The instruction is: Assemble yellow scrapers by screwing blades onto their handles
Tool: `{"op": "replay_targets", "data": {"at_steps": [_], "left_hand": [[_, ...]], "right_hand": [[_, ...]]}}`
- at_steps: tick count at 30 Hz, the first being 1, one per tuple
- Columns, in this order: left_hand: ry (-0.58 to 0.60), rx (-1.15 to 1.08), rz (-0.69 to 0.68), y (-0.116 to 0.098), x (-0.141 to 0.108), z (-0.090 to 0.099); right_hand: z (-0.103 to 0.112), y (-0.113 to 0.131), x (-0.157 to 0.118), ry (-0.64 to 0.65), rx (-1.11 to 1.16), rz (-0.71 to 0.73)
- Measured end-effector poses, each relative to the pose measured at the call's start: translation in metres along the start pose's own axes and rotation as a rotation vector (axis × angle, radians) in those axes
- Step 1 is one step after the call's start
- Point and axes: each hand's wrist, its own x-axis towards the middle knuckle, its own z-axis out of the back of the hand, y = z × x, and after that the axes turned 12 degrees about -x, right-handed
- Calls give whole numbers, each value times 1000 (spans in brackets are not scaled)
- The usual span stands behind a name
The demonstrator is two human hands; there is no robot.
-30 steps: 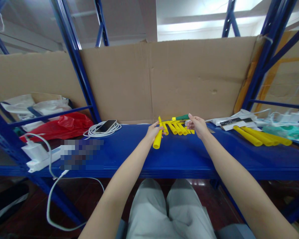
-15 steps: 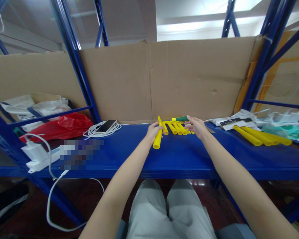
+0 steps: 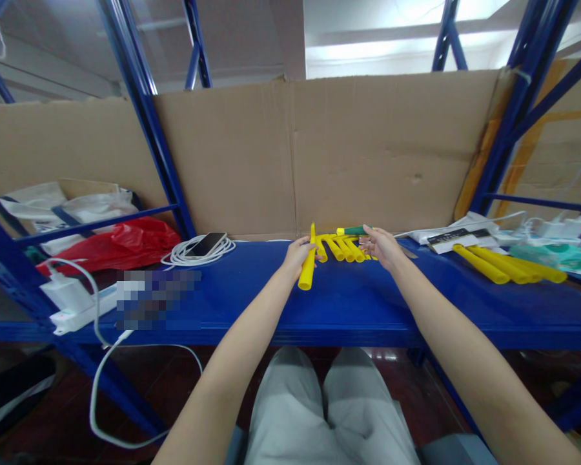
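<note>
Tube (image 3: 306,276) in left hand (image 3: 297,254); black-and-white card (image 3: 452,246), illegibly printed

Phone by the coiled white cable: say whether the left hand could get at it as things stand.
Probably, but not with free fingers: the left hand holds a yellow tube. Nothing seems to block its way across the blue shelf to the phone.

Blue shelf (image 3: 242,271) w/ yel. tubes (image 3: 336,250) & coiled wht. cable (image 3: 180,256).
</note>
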Motion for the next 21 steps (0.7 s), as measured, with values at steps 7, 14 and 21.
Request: {"op": "replay_targets", "data": {"at_steps": [7,14,21], "left_hand": [[-26,-34,7,0,0,-1],[-18,-108,0,-2,8,5],[-180,-87,-85,-1,12,9]], "right_hand": [[-2,1,-2,6,46,-11],[2,5,0,-80,105,-32],[5,3,2,-18,-46,-128]]}}
